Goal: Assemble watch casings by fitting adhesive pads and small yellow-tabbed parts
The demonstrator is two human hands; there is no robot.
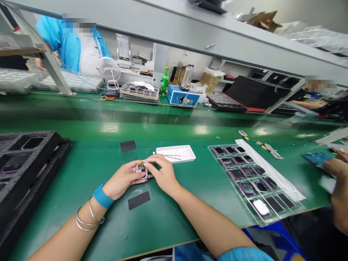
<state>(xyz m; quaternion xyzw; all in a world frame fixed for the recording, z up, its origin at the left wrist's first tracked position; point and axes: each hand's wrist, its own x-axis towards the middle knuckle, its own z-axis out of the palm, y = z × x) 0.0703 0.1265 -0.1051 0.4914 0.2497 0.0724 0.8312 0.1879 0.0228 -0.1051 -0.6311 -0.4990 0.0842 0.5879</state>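
Observation:
My left hand [123, 180] is closed around a small smartwatch case [141, 172], whose inside with circuit parts faces up. At the case's upper edge, the thumb and fingers of my right hand [162, 173] pinch a small silver part with a yellow strip [140, 162]; my fingertips partly hide it. Just beyond the hands lies a shallow white box [191, 153] with tweezers-like metal tools and tiny pieces in it. One black card [139, 200] is on the green bench [174, 224] nearer to me, another black card [128, 146] farther off.
On the right, a clear tray [254, 214] carries several watch parts. Small silver parts with yellow tabs [269, 149] lie beyond it. Black foam trays [51, 145] stand at the left. A co-worker's hand [338, 170] is at the far right. A shelf [174, 18] crosses above.

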